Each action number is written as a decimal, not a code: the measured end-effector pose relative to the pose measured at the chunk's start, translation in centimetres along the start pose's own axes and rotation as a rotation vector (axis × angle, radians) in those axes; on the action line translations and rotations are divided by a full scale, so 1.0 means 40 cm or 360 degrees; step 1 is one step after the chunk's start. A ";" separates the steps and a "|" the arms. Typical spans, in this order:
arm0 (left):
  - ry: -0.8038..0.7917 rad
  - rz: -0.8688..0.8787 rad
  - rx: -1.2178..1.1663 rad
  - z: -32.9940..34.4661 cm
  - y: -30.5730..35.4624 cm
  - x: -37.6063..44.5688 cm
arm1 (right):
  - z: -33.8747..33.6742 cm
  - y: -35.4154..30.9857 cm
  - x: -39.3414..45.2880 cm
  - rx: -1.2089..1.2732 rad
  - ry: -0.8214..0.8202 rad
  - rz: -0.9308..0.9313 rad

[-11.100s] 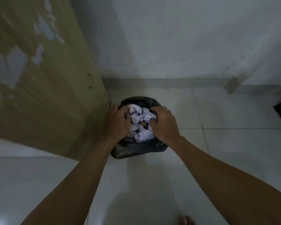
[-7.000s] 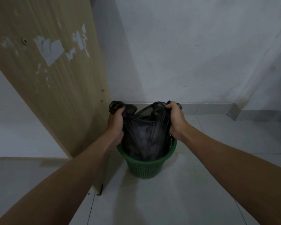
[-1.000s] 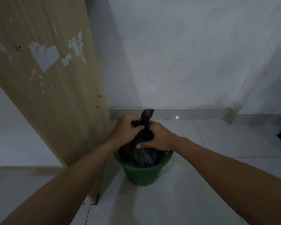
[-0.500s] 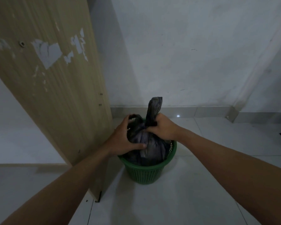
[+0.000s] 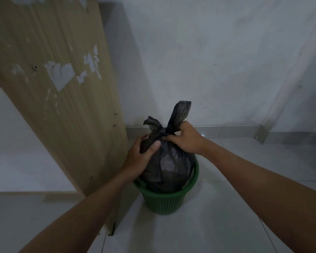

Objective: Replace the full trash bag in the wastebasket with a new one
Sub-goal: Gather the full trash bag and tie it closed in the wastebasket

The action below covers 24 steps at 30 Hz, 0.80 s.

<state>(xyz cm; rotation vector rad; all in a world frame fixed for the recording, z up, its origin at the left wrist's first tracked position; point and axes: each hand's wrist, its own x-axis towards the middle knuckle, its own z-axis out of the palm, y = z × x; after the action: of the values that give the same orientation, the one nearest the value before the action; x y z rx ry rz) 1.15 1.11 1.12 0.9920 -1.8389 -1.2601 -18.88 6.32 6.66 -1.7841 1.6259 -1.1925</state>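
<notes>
The knotted black plastic trash bag (image 5: 169,167) sits in the green mesh wastebasket (image 5: 167,201), right hand (image 5: 185,138) now pinching the knot at 12 o'clock, left hand (image 5: 140,157) clasping the bag's 9 o'clock side, both tails freed.

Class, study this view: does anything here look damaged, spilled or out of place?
Yes: the wooden panel left of the green wastebasket has pale patches where its surface has peeled away. Nothing is spilled; the black trash bag sits tied inside.

Peeling wooden panel (image 5: 62,106); white wall (image 5: 208,61); tiled floor (image 5: 217,225).
</notes>
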 end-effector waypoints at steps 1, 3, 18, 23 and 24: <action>-0.0004 0.0032 -0.0008 -0.001 0.002 -0.002 | -0.003 -0.007 0.002 0.0028 0.0033 -0.0024; -0.0030 0.0109 -0.0007 0.002 0.013 -0.008 | -0.011 -0.022 0.008 0.0091 0.0098 -0.0052; 0.0128 0.0203 -0.0138 0.002 0.169 0.041 | -0.079 -0.151 0.058 0.0176 0.0179 0.0079; 0.0103 0.0060 -0.0182 -0.039 0.373 0.054 | -0.210 -0.330 0.112 0.0142 0.0105 0.0187; 0.0096 0.0036 -0.0192 -0.049 0.423 0.057 | -0.241 -0.373 0.123 0.0148 0.0104 0.0228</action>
<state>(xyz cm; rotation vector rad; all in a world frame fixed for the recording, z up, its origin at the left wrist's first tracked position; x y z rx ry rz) -1.77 2.30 18.04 0.9310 -1.7030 -1.2974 -18.63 6.87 25.09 -1.5596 1.6751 -1.2504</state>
